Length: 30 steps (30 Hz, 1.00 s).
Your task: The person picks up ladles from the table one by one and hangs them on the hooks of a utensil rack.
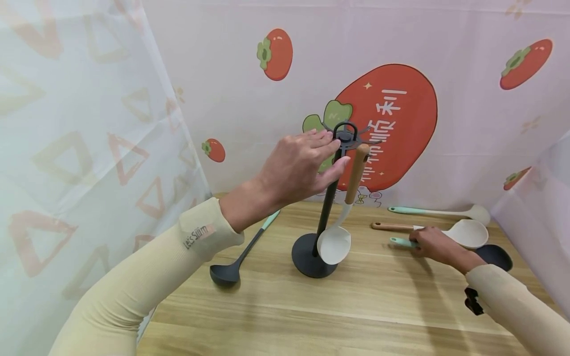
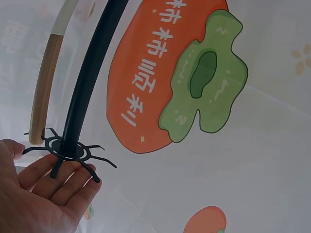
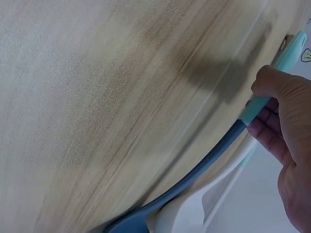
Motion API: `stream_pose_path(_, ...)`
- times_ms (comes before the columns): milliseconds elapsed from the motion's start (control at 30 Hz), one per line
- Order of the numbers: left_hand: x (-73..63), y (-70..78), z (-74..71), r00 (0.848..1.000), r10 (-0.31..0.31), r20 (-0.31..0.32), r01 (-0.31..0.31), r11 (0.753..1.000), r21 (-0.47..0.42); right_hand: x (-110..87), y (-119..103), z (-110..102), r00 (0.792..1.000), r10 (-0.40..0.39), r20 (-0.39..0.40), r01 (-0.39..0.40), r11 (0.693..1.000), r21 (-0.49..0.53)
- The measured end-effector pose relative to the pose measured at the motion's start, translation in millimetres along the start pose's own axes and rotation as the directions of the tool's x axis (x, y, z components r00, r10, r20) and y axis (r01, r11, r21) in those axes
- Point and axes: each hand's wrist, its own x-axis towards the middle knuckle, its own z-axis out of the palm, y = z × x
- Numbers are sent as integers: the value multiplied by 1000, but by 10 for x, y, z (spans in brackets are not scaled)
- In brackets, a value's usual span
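A black utensil stand (image 1: 327, 202) rises from a round base, with a ring of hooks at its top. My left hand (image 1: 307, 160) rests its fairly straight fingers against that hook ring (image 2: 68, 148), thumb apart. From one hook hangs a white ladle (image 1: 334, 244) by its wooden handle (image 2: 46, 87). At the right, my right hand (image 1: 434, 244) pinches the mint handle (image 3: 291, 53) of a dark spoon (image 1: 494, 257) between thumb and fingers. The spoon's dark shaft (image 3: 209, 158) slants over the table; its head is partly cut off in the right wrist view.
On the wooden table (image 1: 356, 306), a dark ladle (image 1: 226, 273) with a mint handle lies left of the stand. Behind my right hand lie a white spoon (image 1: 469, 234) with a wooden handle and a cream spoon (image 1: 478, 214) with a mint handle. Printed cloth walls enclose the table.
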Motion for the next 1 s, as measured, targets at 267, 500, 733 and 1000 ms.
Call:
stream_pose_path(267, 6, 4, 13, 1000, 0, -19, 0, 1000, -15, -99, 32, -95, 996, 20, -91, -19, 1000, 13)
stream_pose_path(500, -10, -1, 13, 1000, -14, -13, 14, 1000, -22, -210, 103, -199, 972, 6, -236, 1, 1000, 28)
stream_pose_path(733, -1, 0, 6, 1000, -17, -8, 17, 1000, -14, -299, 154, -345, 945, 50, -322, -41, 999, 36)
stream_pose_path(1000, 7, -2, 9, 1000, -12, -20, 13, 1000, 5, -380, 265, -431, 895, 26, -445, -33, 999, -8)
